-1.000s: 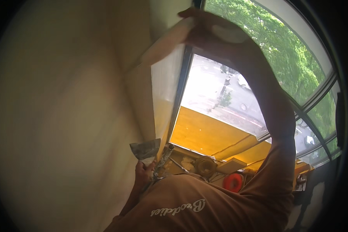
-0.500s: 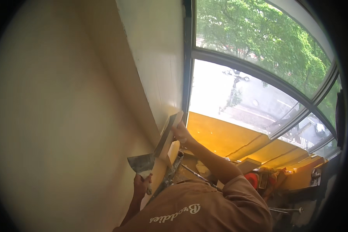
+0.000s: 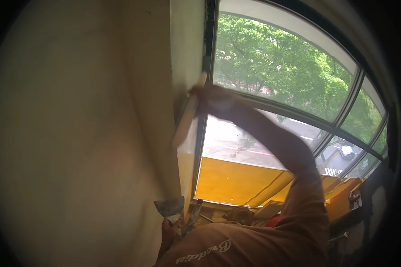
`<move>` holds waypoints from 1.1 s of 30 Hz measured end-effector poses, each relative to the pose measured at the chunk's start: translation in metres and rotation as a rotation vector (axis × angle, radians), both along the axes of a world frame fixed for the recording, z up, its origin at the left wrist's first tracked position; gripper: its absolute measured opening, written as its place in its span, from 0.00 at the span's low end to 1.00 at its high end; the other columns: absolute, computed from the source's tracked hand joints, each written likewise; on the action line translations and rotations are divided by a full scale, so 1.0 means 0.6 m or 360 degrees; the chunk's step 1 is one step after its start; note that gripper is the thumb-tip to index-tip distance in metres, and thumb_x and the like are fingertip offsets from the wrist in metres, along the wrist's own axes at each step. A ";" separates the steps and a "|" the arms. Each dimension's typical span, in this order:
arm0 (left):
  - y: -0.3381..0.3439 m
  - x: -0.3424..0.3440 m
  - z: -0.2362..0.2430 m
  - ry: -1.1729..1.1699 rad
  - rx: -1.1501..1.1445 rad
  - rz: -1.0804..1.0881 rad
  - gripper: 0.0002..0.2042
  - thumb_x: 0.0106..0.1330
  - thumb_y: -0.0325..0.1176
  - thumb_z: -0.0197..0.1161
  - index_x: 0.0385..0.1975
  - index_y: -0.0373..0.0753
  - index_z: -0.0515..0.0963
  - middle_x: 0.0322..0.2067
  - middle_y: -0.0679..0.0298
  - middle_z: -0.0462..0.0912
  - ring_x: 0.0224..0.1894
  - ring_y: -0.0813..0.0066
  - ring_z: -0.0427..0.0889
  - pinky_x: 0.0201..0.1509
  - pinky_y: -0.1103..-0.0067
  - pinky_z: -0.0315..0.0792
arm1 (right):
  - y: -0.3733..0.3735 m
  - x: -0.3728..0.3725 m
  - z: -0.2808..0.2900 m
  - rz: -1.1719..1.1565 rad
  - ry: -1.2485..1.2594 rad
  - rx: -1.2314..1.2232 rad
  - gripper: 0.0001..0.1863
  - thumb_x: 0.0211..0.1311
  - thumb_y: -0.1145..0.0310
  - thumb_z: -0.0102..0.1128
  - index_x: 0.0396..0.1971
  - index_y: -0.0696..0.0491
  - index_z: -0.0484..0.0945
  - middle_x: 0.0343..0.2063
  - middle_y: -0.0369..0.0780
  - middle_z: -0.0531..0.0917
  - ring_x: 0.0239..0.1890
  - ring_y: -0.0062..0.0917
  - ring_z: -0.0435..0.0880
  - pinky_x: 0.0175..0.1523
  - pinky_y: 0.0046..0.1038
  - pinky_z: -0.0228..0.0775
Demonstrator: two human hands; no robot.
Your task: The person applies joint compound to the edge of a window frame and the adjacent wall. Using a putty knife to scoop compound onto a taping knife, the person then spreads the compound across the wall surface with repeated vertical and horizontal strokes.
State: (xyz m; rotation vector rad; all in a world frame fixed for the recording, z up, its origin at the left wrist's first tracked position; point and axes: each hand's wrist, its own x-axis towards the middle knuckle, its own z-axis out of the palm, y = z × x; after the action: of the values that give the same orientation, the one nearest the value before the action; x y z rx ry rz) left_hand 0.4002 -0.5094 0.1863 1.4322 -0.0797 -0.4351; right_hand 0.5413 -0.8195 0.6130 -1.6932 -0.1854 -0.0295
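Grip, R hand (image 3: 210,99): closed round a long flat tool (image 3: 185,127), pale, slim, tilted w/ upper end toward the window side & lower end down-left. Hand blurred, so exact finger placement can't be told. Tool lies along/just beside the narrow pale wall strip (image 3: 188,49) next to the window; whether its edge touches, can't tell.

L hand (image 3: 168,232), low ctr, well below R: fingers wrapped round handle of a scraper (image 3: 169,207), wide dark blade up, flaring at top, right by the lower wall corner. Some of L hand & forearm hidden by brown shirt (image 3: 254,238), pale lettering on front.

R arm bends up from sleeve, passing in front of the window (image 3: 336,129). Big plain wall (image 3: 75,133) fills L side, shaded. Thru upper glass: green tree (image 3: 272,53); lower pane, bright street w/ a car (image 3: 346,152) off to R.

Below glass, yellow panel (image 3: 231,180). Under that, near shirt: dark tube (image 3: 194,213) beside scraper, brown round thing (image 3: 239,214), bit of a red thing (image 3: 273,221), mostly covered.
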 end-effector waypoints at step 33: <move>-0.057 0.050 0.222 0.0238 -0.0692 -0.0442 0.18 0.67 0.31 0.62 0.55 0.30 0.73 0.43 0.51 0.82 0.36 0.65 0.84 0.37 0.74 0.81 | -0.075 -0.280 -0.196 0.0805 -0.1504 -0.1623 0.35 0.63 0.74 0.54 0.71 0.38 0.61 0.73 0.35 0.62 0.66 0.31 0.74 0.61 0.41 0.76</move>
State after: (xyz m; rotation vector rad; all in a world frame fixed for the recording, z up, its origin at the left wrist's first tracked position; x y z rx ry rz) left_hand 0.4301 -0.5436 0.3196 0.9595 -0.2398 -0.7053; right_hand 0.3733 -0.8644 0.4956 -2.4559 -1.5381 -0.4177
